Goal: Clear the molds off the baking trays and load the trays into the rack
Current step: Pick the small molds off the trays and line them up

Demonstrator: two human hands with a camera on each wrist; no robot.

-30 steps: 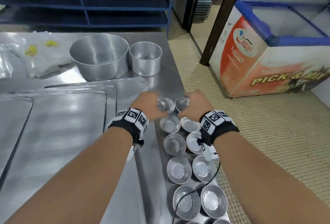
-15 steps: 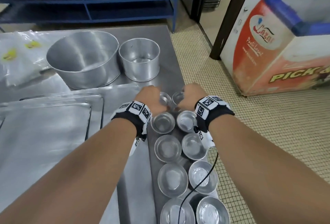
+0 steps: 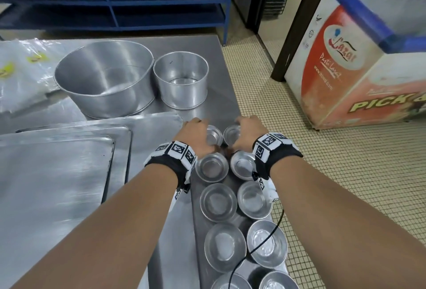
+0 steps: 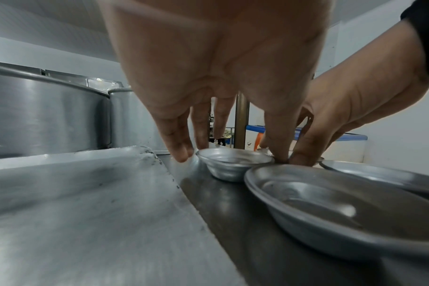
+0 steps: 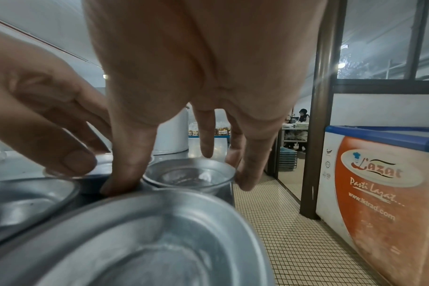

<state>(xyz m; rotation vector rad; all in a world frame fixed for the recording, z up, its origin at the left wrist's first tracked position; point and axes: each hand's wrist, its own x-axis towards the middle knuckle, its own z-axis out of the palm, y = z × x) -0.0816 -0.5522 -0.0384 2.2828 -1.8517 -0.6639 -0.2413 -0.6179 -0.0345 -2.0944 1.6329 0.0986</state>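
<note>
Both hands are down at the far end of a double row of small round silver metal molds running up the lower right of the head view, sitting on the steel table (image 3: 221, 104) beside the flat silver baking trays (image 3: 57, 185) that fill the left side. The left hand (image 3: 196, 136) has its thumb and fingers (image 4: 176, 149) set around the rim of the far-left small mold (image 4: 233, 164), a narrow pinch with the cup sitting on the surface. The right hand (image 3: 246, 134) does the same on the far-right small mold (image 5: 189, 176), thumb on one side and fingers on the other. The 2 thumbs nearly touch between the cups. Closer to the camera there are at least 8 more of these molds (image 3: 219, 202) in pairs. A big round aluminium cake pan (image 3: 103, 78) and a smaller round cake tin (image 3: 182, 81) stand in the upper middle of the table, with an orange and white chest freezer (image 3: 345, 69) at the upper right on the tiled floor.
</note>
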